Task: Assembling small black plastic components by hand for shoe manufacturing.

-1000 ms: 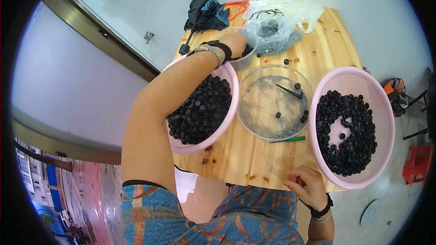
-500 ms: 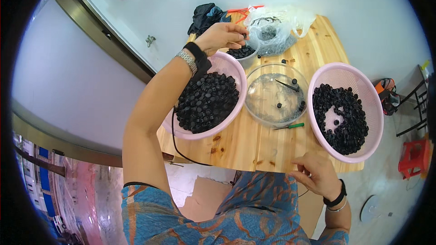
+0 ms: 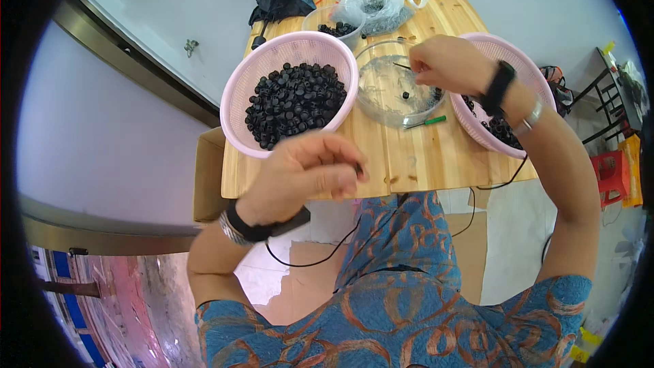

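Observation:
Near the table's front edge, my left hand [image 3: 306, 172] pinches a small black cap [image 3: 359, 169] between thumb and fingers, most of it hidden. My right hand [image 3: 446, 65] is over the clear round tray [image 3: 371, 110], its fingers closed around black tweezers [image 3: 402, 66]; only the thin end shows past the fingers. A single black cap [image 3: 405, 95] lies in the tray, among fine clear scraps. Left of the tray, a pink basket [image 3: 235, 105] holds a heap of black caps [image 3: 296, 105]. Another pink basket [image 3: 538, 68] with black pieces is partly covered by my right forearm.
A green-handled tool [image 3: 434, 120] lies before the tray. Farther back are a clear bowl [image 3: 310, 24] of black pieces, a plastic bag [image 3: 388, 17] and a dark cloth bundle [image 3: 283, 0]. A cable hangs by the table's front edge. A red stool [image 3: 608, 176] stands at right.
My left hand has come back from the far bowl to the front edge with a black cap. My right hand has moved from the front edge to the tweezers in the tray. The view has shifted.

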`<state>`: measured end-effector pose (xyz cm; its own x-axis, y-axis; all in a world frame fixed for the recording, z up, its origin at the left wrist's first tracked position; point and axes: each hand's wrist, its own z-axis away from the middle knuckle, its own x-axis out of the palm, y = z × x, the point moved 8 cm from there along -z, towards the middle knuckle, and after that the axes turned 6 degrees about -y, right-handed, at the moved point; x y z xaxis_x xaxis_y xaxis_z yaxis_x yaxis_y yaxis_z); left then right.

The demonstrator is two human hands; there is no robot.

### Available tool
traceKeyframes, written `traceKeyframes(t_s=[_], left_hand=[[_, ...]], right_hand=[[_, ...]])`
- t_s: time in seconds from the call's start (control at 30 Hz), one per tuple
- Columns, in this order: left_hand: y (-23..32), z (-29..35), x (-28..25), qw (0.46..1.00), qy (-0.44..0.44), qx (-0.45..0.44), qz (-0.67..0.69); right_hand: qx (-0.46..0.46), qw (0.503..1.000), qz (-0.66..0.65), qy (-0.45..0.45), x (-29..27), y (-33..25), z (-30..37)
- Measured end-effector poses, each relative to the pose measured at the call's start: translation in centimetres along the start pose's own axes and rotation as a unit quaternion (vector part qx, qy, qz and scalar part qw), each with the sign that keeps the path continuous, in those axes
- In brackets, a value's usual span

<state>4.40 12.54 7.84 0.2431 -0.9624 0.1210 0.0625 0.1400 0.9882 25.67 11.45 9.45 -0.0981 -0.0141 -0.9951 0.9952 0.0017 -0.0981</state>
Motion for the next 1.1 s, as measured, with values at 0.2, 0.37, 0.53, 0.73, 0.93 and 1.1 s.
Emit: traceKeyframes(t_s=[0.2,0.37,0.53,0.73,0.93,1.1], left_hand=[[-8.2,3.6,1.5,0.991,-0.050,-0.055,0.113],[-12.9,4.7,1.0,0.981,0.003,-0.068,0.182],[-14.0,4.9,0.3,0.973,0.032,-0.058,0.219],[-13.8,4.3,-0.4,0.973,0.053,-0.058,0.217],[-13.4,3.8,-0.7,0.969,0.043,-0.024,0.240],[-13.2,3.7,-0.9,0.962,0.059,-0.009,0.265]], right_hand=[[0.073,0.976,0.137,-0.154,6.9,0.9,-7.1],[0.048,0.979,0.083,-0.181,10.3,-0.2,-9.9],[0.097,0.986,0.031,-0.129,11.2,0.0,-10.4],[0.122,0.984,0.017,-0.131,12.0,0.9,-10.7],[0.136,0.971,-0.006,-0.197,11.8,1.5,-10.2],[0.117,0.973,0.026,-0.196,11.2,2.3,-10.4]])
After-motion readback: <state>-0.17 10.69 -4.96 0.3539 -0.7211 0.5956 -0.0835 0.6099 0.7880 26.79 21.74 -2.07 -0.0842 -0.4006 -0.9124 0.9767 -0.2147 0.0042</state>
